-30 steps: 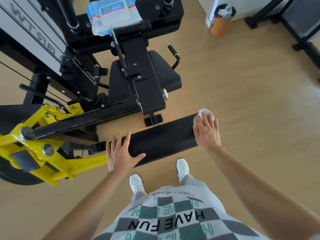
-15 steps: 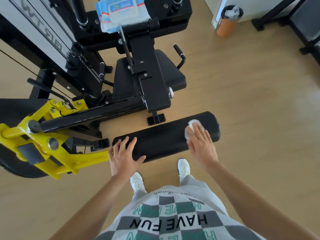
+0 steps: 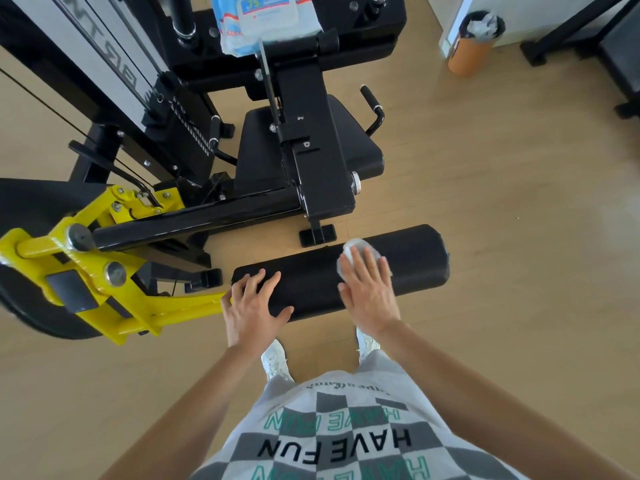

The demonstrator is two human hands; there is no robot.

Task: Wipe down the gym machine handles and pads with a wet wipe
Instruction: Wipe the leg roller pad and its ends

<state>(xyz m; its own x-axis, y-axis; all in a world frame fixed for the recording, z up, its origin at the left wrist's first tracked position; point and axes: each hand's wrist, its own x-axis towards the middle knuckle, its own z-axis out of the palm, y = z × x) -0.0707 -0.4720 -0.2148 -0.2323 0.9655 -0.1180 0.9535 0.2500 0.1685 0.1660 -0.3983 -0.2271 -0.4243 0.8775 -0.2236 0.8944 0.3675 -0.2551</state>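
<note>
A black roller pad (image 3: 412,258) lies across the view in front of me, fixed at its left end to a yellow lever arm (image 3: 114,303). My right hand (image 3: 367,289) presses a white wet wipe (image 3: 356,245) flat onto the middle of the pad with straight fingers. My left hand (image 3: 252,306) rests on the pad's left end, fingers spread over the top and thumb against its near side. Beyond the pad sit the black seat (image 3: 360,147) and a black side handle (image 3: 372,102).
A blue pack of wet wipes (image 3: 266,19) lies on the machine frame at the top. An orange bin (image 3: 472,46) with used wipes stands at the back right by the wall. Another black bench frame (image 3: 620,53) is at the far right. The floor is light wood.
My right hand has slid the wipe leftward along the pad, from its right end to its middle. My left hand has stayed on the left end.
</note>
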